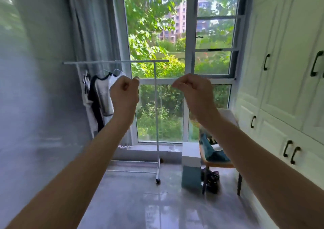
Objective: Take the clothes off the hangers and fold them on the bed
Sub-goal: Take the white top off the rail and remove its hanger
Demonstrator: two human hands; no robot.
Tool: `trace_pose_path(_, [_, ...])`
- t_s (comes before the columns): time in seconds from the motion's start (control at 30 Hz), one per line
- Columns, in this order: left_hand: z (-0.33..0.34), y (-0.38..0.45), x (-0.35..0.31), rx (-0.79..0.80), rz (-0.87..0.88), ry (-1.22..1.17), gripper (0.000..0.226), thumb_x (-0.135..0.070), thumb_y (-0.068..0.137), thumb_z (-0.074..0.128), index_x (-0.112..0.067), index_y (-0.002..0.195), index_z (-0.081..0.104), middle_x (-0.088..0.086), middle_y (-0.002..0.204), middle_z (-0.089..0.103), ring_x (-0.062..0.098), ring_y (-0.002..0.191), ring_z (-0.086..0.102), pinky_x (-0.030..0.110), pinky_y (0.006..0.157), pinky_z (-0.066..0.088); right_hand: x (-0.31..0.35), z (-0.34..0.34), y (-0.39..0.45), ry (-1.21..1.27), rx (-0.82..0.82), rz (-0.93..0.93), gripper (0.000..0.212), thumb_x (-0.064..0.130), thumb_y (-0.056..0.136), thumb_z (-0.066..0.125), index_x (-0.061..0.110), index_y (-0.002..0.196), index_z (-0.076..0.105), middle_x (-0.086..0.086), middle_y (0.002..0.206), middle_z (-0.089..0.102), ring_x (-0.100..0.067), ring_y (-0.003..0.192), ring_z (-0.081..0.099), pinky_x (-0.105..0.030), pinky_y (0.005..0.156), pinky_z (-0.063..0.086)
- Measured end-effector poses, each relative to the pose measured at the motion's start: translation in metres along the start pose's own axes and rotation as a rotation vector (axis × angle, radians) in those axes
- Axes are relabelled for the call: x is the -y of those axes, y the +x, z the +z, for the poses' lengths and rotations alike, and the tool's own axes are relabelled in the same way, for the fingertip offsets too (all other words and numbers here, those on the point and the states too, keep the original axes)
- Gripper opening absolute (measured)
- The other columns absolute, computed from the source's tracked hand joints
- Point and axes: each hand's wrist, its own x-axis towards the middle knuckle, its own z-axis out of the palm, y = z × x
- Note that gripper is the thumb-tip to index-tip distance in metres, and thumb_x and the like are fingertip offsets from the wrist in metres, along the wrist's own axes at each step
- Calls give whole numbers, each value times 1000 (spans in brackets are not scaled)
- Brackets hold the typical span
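Clothes (100,97) are all bunched at the far left end of the white garment rack (115,62), up against the grey curtain (91,27): looks like a white top with black trim and at least one more white piece on hangers, hard to count exactly since they overlap. Both arms are raised in front of the window (175,53), and both the left hand (124,92) and right hand (191,90) have their fingers curled in loosely, fingertips near the thumbs, with nothing I can see held in either one, so basically two empty fists well short of the rack. No bed in view at all, so I'd guess it's behind or off to the side. If I were doing this step, I'd step in and left first, because the garments sit well apart from where the hands are now. Then open up one hand to lift the nearest hanger hook straight up off the bar and use the other to support the shirt at the shoulder so it doesn't slide off or drag its neighbour along. Watch the rack too, it's on wheels and looks light, so a sideways yank could roll it.
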Motion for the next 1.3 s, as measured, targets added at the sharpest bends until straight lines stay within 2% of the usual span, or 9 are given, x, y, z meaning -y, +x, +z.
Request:
trace_pose_path(0.17, [-69,17,-33,63,69,30,52,-17,98,46,-16,49,30,-3,41,28,9,37,22,15,41,23,28,54,1,35,100,-10,15,5,79,67,17,70,69,2,63,63,-4,57,50,-22,63,40])
trace_pose_path(0.23, [-97,34,-38,81,88,51,52,-23,97,44,-20,46,33,-3,41,29,11,38,22,16,41,22,32,76,7,58,135,-26,16,4,79,66,16,70,69,0,64,64,-3,57,51,-17,60,39])
trace_pose_path(0.37, [-145,76,-37,49,119,58,55,-25,95,43,-23,41,34,-5,40,29,11,38,22,16,41,21,29,124,32,77,140,-13,11,3,81,63,10,74,70,10,62,59,7,50,48,-12,55,37])
trace_pose_path(0.5, [-188,121,-21,57,116,119,54,-20,100,38,-14,47,39,-2,41,31,15,40,23,19,42,18,10,182,69,52,169,-12,14,2,81,61,10,74,70,19,48,56,7,45,47,-20,56,33])
trace_pose_path(0.67, [-231,180,24,95,33,206,50,-24,101,38,-6,54,47,1,42,38,13,39,27,18,43,21,-37,244,101,17,197,32,21,3,82,62,17,68,66,20,40,52,6,40,45,-19,53,31])
trace_pose_path(0.77, [-233,215,50,29,-89,158,50,-27,99,39,-15,52,52,0,44,44,11,40,32,19,43,23,-69,270,116,83,159,89,25,2,82,64,20,65,64,17,37,50,3,35,42,-20,51,28])
trace_pose_path(0.87, [-227,249,83,67,-143,178,46,-31,99,39,-12,59,53,-2,45,44,9,37,34,16,39,25,-102,289,137,105,154,110,23,1,81,65,18,66,65,14,36,49,2,33,38,-19,47,29])
trace_pose_path(1.03, [-221,298,155,216,-116,274,43,-37,99,38,-7,75,57,0,52,46,7,40,39,14,38,30,-173,312,195,112,135,77,17,0,81,65,12,68,67,14,37,51,2,33,41,-10,40,29])
trace_pose_path(1.3, [-182,375,291,96,-54,411,36,-21,101,37,-2,82,60,3,61,50,11,44,42,20,43,34,-320,349,307,283,152,152,26,-7,79,63,13,61,64,7,33,45,0,31,35,-14,36,28])
